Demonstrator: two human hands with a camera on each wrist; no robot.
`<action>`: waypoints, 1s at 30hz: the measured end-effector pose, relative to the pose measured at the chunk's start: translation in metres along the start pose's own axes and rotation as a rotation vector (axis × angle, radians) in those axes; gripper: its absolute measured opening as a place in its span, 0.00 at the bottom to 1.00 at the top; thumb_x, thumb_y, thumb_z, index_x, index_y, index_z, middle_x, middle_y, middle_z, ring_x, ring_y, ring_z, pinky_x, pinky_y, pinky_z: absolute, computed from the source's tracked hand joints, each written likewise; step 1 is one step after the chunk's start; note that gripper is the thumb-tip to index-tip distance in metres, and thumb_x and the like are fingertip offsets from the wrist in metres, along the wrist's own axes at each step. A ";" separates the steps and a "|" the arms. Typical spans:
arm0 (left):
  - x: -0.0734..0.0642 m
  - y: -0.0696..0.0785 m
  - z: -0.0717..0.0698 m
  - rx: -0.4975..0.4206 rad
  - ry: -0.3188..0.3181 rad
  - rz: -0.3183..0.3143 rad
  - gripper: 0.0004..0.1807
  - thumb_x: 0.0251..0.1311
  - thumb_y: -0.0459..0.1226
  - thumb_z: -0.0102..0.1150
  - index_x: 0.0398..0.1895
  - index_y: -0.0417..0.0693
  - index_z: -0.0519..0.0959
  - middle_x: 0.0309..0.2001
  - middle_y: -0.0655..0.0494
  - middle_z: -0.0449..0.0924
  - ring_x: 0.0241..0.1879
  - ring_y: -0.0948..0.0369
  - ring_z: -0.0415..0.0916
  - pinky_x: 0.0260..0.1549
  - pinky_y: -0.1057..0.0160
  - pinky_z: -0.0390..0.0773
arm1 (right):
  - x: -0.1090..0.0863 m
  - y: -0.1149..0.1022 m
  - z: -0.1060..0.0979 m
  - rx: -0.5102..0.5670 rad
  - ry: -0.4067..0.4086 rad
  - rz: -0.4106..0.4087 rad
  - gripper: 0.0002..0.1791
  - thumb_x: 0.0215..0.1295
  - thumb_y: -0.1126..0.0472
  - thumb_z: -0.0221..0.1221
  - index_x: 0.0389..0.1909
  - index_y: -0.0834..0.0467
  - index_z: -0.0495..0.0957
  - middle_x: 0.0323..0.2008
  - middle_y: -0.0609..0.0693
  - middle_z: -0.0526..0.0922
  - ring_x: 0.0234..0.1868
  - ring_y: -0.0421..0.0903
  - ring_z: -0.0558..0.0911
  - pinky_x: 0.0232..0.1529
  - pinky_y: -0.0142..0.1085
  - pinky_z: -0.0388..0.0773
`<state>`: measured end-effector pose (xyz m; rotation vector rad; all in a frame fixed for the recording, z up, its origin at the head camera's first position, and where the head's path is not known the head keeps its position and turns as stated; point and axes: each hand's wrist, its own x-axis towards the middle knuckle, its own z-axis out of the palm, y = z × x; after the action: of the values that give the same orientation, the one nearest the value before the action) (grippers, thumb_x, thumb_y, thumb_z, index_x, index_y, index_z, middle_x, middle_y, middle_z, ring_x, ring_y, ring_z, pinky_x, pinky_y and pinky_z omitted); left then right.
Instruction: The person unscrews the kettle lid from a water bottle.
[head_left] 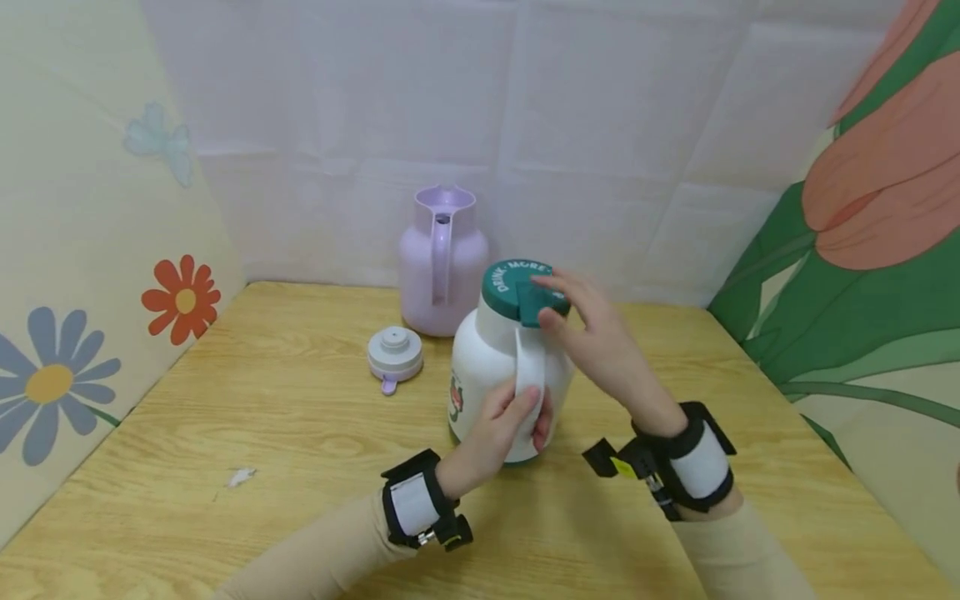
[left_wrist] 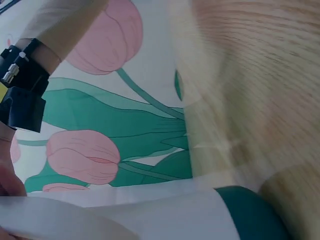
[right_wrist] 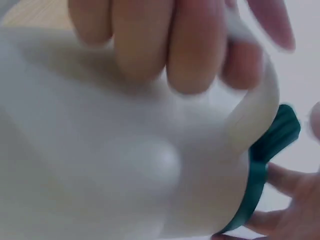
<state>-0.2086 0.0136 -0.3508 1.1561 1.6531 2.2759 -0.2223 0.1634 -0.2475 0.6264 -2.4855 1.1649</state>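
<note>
Wood-grain tan desk [head_left: 300, 450], creased white cloth backdrop [head_left: 337, 100]: two hands on one jug

Squat white jug [head_left: 480, 358] w/ round teal lid [head_left: 504, 293] stands upright approx. mid-desk, its white loop handle [head_left: 530, 367] at 6 o'clock, facing the person, so easy to grab. Left hand [head_left: 491, 433] has it: fingers curled thru the handle, firm hold, prob. to stop the body turning. Right hand [head_left: 603, 346] is at the lid's 3 o'clock: fingers spread, part-bent, touching the rim; thumb looks just off the teal tab [head_left: 532, 303] in the right-wrist view, so no pinch seen. Spread prob. suits a wide lid.

Lilac plastic jug [head_left: 417, 279] at 11 o'clock from the white one, upright, mouth uncovered, handle also facing 6. Round grey stopper w/ lilac trim [head_left: 395, 357] sits near, at 9; colour match suggests it's the lilac jug's, placed aside prob. for hand room. Small white scrap [head_left: 242, 477] at 8, well apart.
</note>
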 end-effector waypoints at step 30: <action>0.006 0.006 0.003 0.027 0.051 -0.128 0.25 0.77 0.45 0.27 0.27 0.34 0.64 0.17 0.60 0.58 0.18 0.69 0.56 0.20 0.71 0.59 | 0.028 0.057 -0.024 0.327 -0.215 -0.235 0.16 0.72 0.59 0.59 0.51 0.35 0.83 0.71 0.47 0.71 0.75 0.68 0.59 0.72 0.57 0.59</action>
<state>-0.2086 0.0164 -0.3421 0.9749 1.7271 2.2288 -0.2733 0.2081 -0.2563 1.1537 -2.3193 1.4881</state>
